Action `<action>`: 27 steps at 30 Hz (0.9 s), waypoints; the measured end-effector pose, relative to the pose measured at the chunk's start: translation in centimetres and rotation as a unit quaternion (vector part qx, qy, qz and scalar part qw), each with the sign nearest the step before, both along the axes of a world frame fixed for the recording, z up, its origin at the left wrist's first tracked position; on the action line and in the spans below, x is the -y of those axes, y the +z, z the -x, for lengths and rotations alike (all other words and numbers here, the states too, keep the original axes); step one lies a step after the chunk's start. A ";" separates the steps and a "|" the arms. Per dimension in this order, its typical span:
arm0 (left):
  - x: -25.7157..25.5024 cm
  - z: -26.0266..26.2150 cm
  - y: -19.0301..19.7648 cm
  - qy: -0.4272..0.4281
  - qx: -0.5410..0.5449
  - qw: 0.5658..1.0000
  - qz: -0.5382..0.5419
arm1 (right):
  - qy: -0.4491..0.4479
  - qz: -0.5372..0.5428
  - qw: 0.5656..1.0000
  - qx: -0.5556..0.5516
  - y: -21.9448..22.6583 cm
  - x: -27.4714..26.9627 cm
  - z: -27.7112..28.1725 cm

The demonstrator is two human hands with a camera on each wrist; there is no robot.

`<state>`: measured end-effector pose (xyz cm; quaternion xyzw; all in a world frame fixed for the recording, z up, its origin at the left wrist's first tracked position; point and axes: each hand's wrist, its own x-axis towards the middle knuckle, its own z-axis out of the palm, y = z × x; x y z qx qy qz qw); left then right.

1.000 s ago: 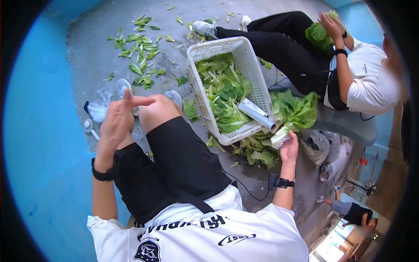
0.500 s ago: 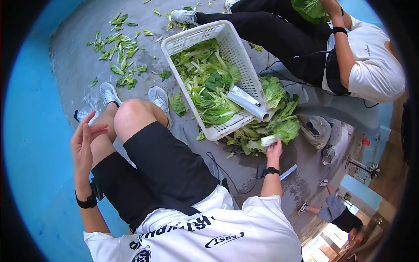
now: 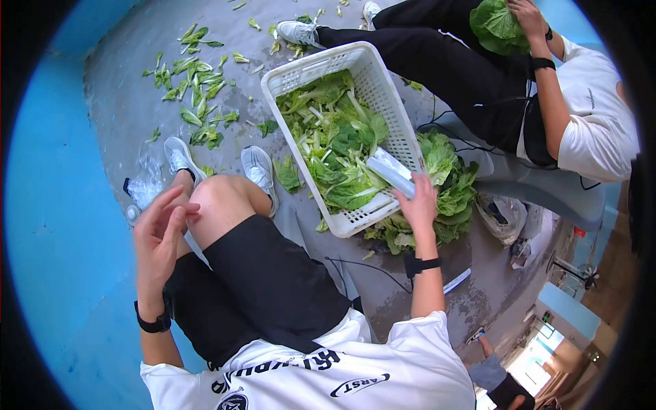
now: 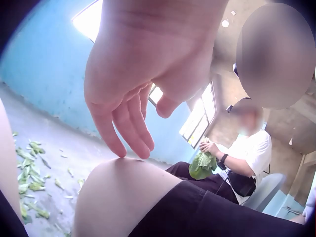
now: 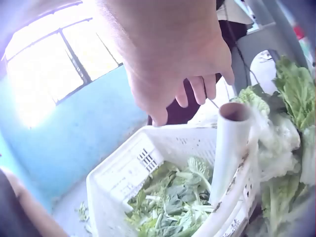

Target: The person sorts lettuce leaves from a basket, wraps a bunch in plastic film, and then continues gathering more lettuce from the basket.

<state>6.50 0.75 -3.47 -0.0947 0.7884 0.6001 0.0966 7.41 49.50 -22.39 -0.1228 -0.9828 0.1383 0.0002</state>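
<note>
My right hand (image 3: 418,203) reaches over the near right corner of a white plastic crate (image 3: 339,224), beside a roll of clear plastic film (image 3: 391,175). In the right wrist view its fingers (image 5: 198,91) hang loosely above the roll's open end and hold nothing. The roll (image 5: 229,148) leans against the crate wall among loose cut greens (image 3: 342,137). A pile of leafy lettuce heads (image 3: 454,205) lies outside the crate, partly behind my right hand. My left hand (image 3: 157,239) is empty, its fingers loosely bent, fingertips right at my knee (image 4: 126,173).
Another person (image 3: 581,96) sits across on a grey seat, holding a leafy head (image 3: 500,26). Trimmed leaves (image 3: 198,89) are scattered on the floor. Plastic bags (image 3: 502,219) lie to the right, and a black cable (image 3: 372,270) runs near my thigh.
My right hand has set the lettuce head, its base wrapped, down on the pile and let go, then moved up to the roll. My left hand has stayed near my knee.
</note>
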 end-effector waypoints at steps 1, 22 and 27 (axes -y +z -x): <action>0.1 0.2 0.0 0.001 -0.003 1.000 -0.001 | 0.056 -0.145 0.987 0.034 -1.0 0.4 0.2; 13.9 -7.0 -2.8 0.223 0.058 0.967 0.107 | 0.132 0.102 0.958 0.235 -13.7 13.7 9.4; 17.6 -7.0 -4.8 0.366 -0.006 0.910 0.195 | 0.083 0.083 0.970 0.211 -17.7 17.0 12.7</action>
